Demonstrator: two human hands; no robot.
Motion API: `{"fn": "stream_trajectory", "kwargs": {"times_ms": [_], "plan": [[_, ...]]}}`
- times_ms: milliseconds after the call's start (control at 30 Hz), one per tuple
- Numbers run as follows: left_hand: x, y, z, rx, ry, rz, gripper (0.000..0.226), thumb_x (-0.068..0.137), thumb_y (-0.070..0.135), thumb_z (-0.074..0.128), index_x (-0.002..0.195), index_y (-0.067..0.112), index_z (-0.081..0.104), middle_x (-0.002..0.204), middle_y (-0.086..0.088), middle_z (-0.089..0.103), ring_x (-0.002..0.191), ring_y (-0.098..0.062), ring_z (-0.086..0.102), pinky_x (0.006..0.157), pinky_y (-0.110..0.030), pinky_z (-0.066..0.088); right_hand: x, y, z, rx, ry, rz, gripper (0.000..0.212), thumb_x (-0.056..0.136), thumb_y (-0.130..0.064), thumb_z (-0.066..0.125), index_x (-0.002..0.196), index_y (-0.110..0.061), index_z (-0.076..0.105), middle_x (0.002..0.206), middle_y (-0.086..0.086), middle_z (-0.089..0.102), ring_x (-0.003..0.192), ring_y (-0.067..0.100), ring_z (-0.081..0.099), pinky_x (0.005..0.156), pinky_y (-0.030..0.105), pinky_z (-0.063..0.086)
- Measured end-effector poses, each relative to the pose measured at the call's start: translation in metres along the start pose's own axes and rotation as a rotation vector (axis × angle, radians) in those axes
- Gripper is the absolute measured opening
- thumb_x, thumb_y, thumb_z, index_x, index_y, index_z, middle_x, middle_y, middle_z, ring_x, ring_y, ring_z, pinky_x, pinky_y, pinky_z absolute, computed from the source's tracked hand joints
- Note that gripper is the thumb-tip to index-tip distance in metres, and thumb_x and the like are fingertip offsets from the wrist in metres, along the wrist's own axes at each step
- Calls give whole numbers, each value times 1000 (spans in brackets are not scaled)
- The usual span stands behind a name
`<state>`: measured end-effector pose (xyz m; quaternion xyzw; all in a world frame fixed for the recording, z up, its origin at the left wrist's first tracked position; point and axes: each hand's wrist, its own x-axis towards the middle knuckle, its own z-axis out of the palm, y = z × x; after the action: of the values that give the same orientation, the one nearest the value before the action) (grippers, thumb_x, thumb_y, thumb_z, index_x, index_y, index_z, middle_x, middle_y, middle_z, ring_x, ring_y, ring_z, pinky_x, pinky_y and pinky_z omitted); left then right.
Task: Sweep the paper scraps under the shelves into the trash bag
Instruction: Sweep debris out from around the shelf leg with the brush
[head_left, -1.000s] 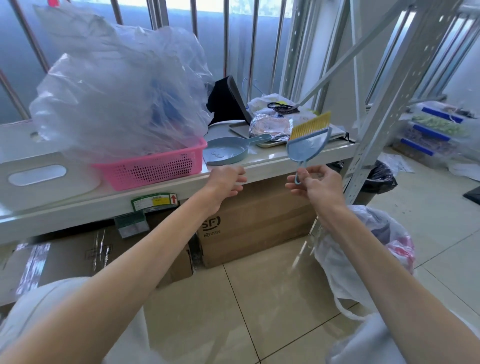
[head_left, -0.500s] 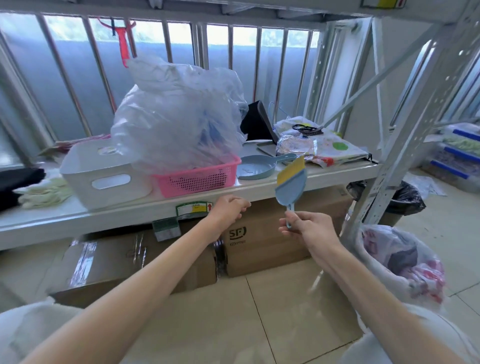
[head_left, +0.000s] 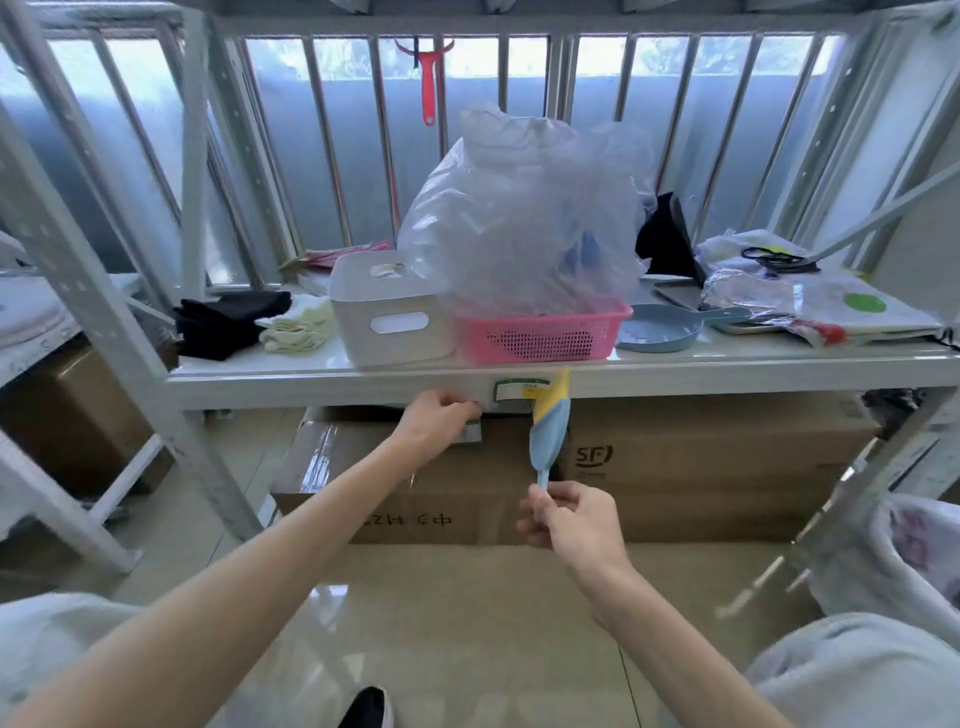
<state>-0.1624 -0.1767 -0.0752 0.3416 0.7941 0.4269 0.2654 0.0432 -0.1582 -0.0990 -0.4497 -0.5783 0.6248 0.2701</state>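
Note:
My right hand (head_left: 571, 517) grips the handle of a small blue hand brush (head_left: 548, 434) with yellow bristles, held upright in front of the shelf edge (head_left: 311, 376). My left hand (head_left: 439, 421) is curled into a fist just under that edge, touching a label there. A matching blue dustpan (head_left: 657, 327) lies on the shelf to the right of a pink basket. The white trash bag (head_left: 914, 551) stands open at the far right. No paper scraps show on the floor.
Cardboard boxes (head_left: 701, 467) fill the space under the shelf. On the shelf stand a white bin (head_left: 384, 306), a pink basket (head_left: 540, 335) holding a clear plastic bag, gloves and papers. Metal shelf posts (head_left: 104, 312) rise at left and right. My shoe (head_left: 366, 709) rests on the tiled floor.
The view has pulled back and shifted left along the shelf. My right hand has carried the brush lower and turned it edge-on. My left hand stays at the shelf edge.

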Motion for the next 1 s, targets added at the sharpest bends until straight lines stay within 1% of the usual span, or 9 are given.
{"fn": "stream_trajectory", "kwargs": {"times_ms": [67, 133, 200, 300, 433, 533, 667, 833, 1000], "plan": [[-4, -12, -22, 30, 50, -13, 13, 86, 34, 64, 96, 26, 68, 93, 5, 69, 87, -14, 62, 64, -25, 42, -5, 9, 23, -17, -40, 25, 15, 92, -18, 60, 98, -5, 65, 80, 7, 73, 69, 17, 71, 60, 25, 57], [-9, -26, -42, 61, 105, -32, 18, 86, 34, 64, 100, 24, 70, 93, 3, 68, 83, -12, 60, 62, -24, 40, -8, 17, 46, -45, -84, 48, 15, 92, -19, 61, 99, -6, 63, 81, 8, 73, 71, 19, 71, 63, 29, 59], [-16, -41, -64, 77, 154, -49, 20, 87, 35, 65, 103, 22, 69, 93, 3, 68, 83, -10, 59, 65, -23, 41, -12, 24, 70, -75, -141, 73, 15, 92, -20, 61, 97, -6, 62, 83, 10, 73, 70, 19, 70, 67, 31, 58], [-23, -63, -97, 90, 198, -51, 26, 87, 35, 65, 109, 21, 66, 99, 3, 67, 91, -12, 61, 74, -27, 48, -13, 36, 106, -119, -229, 107, 17, 92, -18, 60, 97, -2, 62, 88, 14, 71, 63, 15, 66, 59, 26, 55], [-23, -92, -137, 79, 302, -106, 26, 85, 27, 70, 109, 18, 67, 103, 1, 67, 97, -15, 62, 72, -22, 45, -6, 54, 150, -255, -335, 82, 20, 92, -17, 60, 100, 1, 57, 81, 13, 64, 59, 17, 59, 54, 24, 49], [-20, -118, -163, 86, 373, -167, 28, 82, 23, 74, 108, 16, 67, 106, -2, 68, 103, -19, 62, 91, -32, 49, 4, 68, 181, -359, -422, 61, 18, 90, -14, 62, 95, 3, 62, 78, 12, 63, 57, 17, 59, 54, 24, 47], [-13, -159, -187, 52, 483, -272, 32, 80, 20, 75, 109, 13, 64, 106, -4, 65, 101, -20, 60, 84, -32, 48, 26, 87, 224, -408, -529, 101, 11, 90, -7, 59, 83, 0, 64, 73, 11, 64, 54, 18, 59, 53, 27, 49], [-2, -202, -204, -2, 738, -313, 47, 78, 18, 78, 114, 13, 49, 109, -4, 55, 97, -19, 55, 77, -31, 45, 55, 118, 277, -467, -529, 155, 19, 94, -5, 52, 86, 11, 61, 69, 16, 61, 51, 23, 59, 47, 27, 53], [24, -232, -219, 4, 865, -150, 75, 66, 20, 89, 122, 15, 38, 116, 3, 44, 106, -13, 47, 78, -23, 40, 82, 146, 323, -635, -475, 104, 21, 90, -12, 57, 75, 3, 63, 62, 16, 61, 52, 29, 68, 64, 44, 60]]}}
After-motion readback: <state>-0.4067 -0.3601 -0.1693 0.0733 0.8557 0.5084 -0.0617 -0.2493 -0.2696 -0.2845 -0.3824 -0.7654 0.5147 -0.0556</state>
